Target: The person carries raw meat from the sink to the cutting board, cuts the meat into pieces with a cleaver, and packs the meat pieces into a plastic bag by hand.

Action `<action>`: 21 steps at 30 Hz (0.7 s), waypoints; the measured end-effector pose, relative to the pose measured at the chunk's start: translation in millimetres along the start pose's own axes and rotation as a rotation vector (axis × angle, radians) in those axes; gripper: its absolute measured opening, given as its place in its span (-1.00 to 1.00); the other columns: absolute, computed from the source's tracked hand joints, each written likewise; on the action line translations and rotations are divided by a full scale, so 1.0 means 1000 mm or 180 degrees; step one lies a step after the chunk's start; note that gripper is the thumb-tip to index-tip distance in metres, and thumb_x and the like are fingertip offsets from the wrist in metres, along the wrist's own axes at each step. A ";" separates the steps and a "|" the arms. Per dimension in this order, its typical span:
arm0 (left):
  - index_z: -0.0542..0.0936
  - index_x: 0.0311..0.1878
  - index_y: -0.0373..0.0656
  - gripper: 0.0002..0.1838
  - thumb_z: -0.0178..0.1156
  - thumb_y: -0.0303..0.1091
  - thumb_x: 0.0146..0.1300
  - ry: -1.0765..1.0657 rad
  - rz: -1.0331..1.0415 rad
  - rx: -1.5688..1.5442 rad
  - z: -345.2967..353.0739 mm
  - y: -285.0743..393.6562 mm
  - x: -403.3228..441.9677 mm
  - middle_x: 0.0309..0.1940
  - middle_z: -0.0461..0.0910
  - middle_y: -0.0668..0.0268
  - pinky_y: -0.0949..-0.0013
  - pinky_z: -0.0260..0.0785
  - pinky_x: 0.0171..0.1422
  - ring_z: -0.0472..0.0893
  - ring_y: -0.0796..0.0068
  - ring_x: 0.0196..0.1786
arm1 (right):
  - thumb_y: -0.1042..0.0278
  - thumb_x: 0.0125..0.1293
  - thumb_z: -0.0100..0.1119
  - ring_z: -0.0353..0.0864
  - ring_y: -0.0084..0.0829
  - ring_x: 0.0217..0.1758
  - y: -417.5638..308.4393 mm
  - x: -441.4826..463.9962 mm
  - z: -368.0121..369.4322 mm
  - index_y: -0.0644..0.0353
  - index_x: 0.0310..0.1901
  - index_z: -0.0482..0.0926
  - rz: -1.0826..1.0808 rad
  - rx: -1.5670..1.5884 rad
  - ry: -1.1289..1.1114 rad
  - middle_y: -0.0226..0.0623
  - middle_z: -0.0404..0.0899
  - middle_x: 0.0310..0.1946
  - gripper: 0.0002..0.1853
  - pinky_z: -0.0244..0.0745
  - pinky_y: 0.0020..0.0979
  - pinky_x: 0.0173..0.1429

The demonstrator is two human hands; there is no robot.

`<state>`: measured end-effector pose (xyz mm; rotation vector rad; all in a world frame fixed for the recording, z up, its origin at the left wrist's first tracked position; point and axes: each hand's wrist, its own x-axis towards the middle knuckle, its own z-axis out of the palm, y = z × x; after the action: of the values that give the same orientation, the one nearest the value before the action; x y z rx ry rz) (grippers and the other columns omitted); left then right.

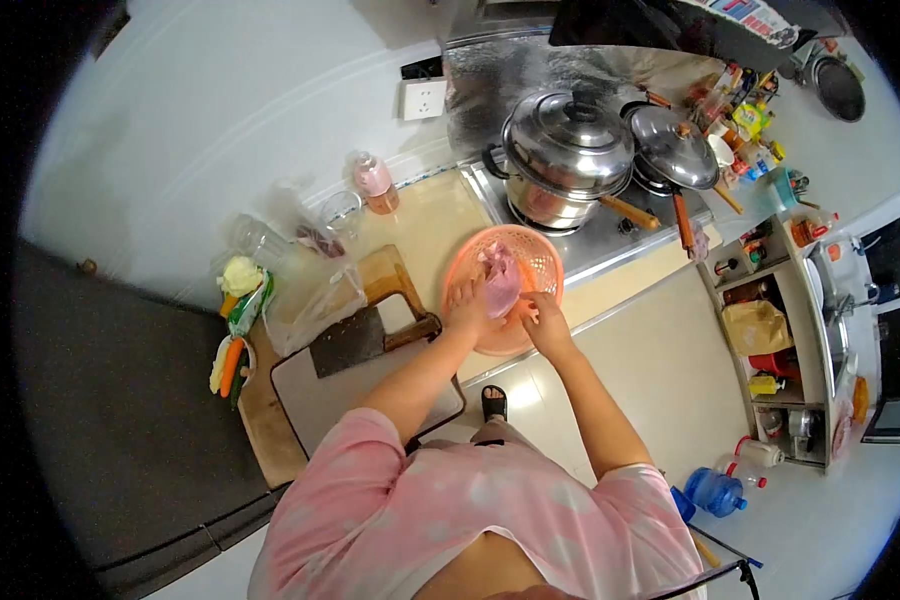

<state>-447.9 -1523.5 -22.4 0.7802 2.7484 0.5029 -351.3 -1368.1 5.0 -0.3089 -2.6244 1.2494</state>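
An orange plastic colander [461, 262] stands on the counter in front of me. In it lies a pale pink piece that looks like raw meat [503, 281]. My left hand [469, 306] is closed against the meat's left side, its fingers partly hidden. My right hand [547, 326] is over the colander's right side, thumb and fingers apart, with nothing visible in it. To the left, a cleaver [350, 343] with a wooden handle lies on a grey cutting board [370, 390].
A steamer pot [568, 150] and a lidded wok [673, 148] stand on the stove. Left of the colander are a wooden board [382, 272], a plastic bag [315, 310], and carrots [232, 366]. A pink-topped bottle [375, 182] is by the wall. Shelves [770, 330] stand at right.
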 end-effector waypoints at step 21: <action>0.43 0.14 -0.25 -0.39 0.22 -0.27 -0.04 -0.1384 -0.1537 -0.3199 -0.061 0.019 0.083 -0.05 0.54 0.10 0.20 0.41 0.07 0.56 0.20 -0.05 | 0.59 0.20 0.13 0.57 -0.43 -0.23 0.060 0.014 -0.066 0.23 -0.05 0.57 0.0722 0.1139 -0.0235 -0.27 0.55 -0.15 -0.73 0.49 -0.47 -0.09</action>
<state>-527.7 -1479.3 29.2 -0.0362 1.8036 1.2451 -340.2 -1278.4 0.6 -0.5137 -2.4095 1.8018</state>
